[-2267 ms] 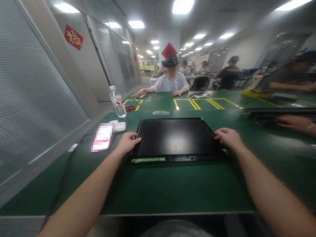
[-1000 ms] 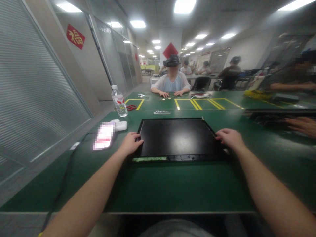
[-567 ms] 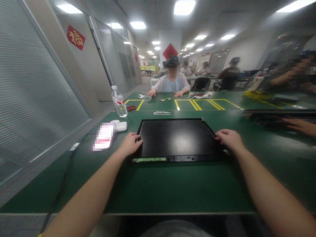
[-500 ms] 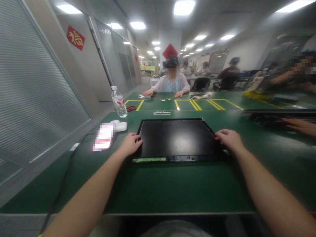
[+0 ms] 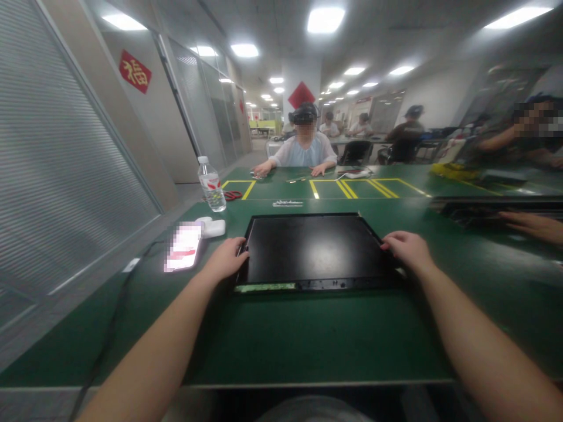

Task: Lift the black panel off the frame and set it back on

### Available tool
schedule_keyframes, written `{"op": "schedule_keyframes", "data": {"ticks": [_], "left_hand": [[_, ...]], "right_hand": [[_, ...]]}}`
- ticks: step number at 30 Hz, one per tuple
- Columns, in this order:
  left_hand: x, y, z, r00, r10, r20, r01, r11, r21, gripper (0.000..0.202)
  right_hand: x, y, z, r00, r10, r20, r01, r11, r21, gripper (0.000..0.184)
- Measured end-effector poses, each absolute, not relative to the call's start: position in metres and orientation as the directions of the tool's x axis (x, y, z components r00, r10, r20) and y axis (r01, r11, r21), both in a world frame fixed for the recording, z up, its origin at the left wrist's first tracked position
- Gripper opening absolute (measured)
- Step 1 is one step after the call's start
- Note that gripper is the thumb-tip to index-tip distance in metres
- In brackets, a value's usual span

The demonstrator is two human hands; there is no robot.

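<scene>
A flat black panel (image 5: 313, 249) lies on the green table (image 5: 308, 340) in front of me, with a strip of green circuit board along its near edge. My left hand (image 5: 225, 258) curls over the panel's left edge, fingers closed on it. My right hand (image 5: 407, 248) grips the right edge the same way. Both forearms reach in from the bottom corners.
A lit phone (image 5: 183, 254) and a white case (image 5: 213, 227) lie left of the panel, a water bottle (image 5: 212, 183) and red scissors (image 5: 231, 195) farther back. Small metal parts (image 5: 287, 203) lie beyond the panel. Another person sits across the table; a co-worker's hand (image 5: 534, 224) rests at right.
My hands stay on the panel's two side edges; the left hand has shifted slightly outward on its edge. The person across the table has moved their hands about.
</scene>
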State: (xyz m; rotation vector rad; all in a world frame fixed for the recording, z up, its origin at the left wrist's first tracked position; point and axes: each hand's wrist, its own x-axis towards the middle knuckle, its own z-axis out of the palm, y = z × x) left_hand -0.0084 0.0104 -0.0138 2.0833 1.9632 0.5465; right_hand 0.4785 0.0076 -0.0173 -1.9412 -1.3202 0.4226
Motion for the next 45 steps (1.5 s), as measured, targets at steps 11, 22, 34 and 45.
{"op": "schedule_keyframes", "data": {"ticks": [11, 22, 34, 45], "left_hand": [[-0.016, 0.012, -0.014, -0.030, 0.996, 0.089, 0.973, 0.009, 0.229, 0.027], [-0.007, 0.009, -0.009, -0.067, 0.994, 0.087, 0.956, 0.039, 0.292, 0.014], [0.002, 0.004, -0.002, -0.298, 0.954, 0.045, 0.433, 0.093, 0.897, 0.014], [0.014, 0.007, 0.005, -0.358, 0.901, -0.245, -0.178, 0.191, 0.965, 0.032]], "right_hand": [[0.494, 0.021, -0.031, 0.432, 0.899, 0.080, 0.738, -0.301, -0.604, 0.013], [0.498, 0.027, -0.044, 0.387, 0.922, 0.013, 0.744, -0.303, -0.596, 0.024], [0.495, 0.026, -0.042, 0.380, 0.924, 0.037, 0.796, -0.307, -0.522, 0.028], [0.492, 0.024, -0.038, 0.391, 0.921, 0.002, 0.810, -0.343, -0.476, 0.032]]}}
